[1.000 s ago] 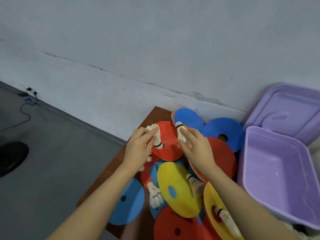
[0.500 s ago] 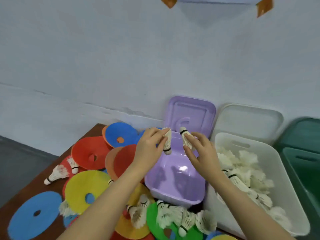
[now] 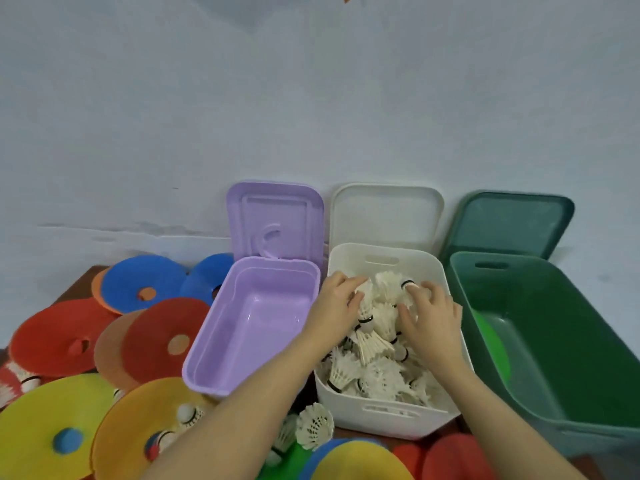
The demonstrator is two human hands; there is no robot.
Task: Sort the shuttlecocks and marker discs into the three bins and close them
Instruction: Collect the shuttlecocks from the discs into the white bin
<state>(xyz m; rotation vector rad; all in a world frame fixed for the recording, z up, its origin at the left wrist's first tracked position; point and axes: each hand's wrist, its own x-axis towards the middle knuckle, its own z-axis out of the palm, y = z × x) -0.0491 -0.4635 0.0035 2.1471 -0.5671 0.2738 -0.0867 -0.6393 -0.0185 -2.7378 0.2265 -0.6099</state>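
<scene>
A: Over the white bin (image 3: 388, 415), both hands were down among the shuttlecocks (image 3: 372, 374). The left hand (image 3: 337, 306) had its fingers curled round the feathers of one shuttlecock (image 3: 365, 304), cork end down, so that grip was closed on it.

B: And the right hand (image 3: 433, 317)?

A: Its fingers were bent round a second shuttlecock (image 3: 398, 287) with a black band near its fingertips (image 3: 414, 289); that grip was closed too. Both birdies were just above the heap inside the white bin.

B: What stood around it?

A: The purple bin (image 3: 214, 344) touched it on the left, nothing inside. The green bin (image 3: 554, 358) stood on the right with a green disc (image 3: 493, 348) leaning against its inner wall. All three lids were up against the wall (image 3: 311, 98).

B: And the worktop (image 3: 78, 282)?

A: Marker discs lay overlapping left of the purple bin: blue (image 3: 138, 280), red (image 3: 52, 336), yellow (image 3: 45, 410). A loose shuttlecock (image 3: 315, 426) lay in front of the white bin, with more discs along the near edge.
</scene>
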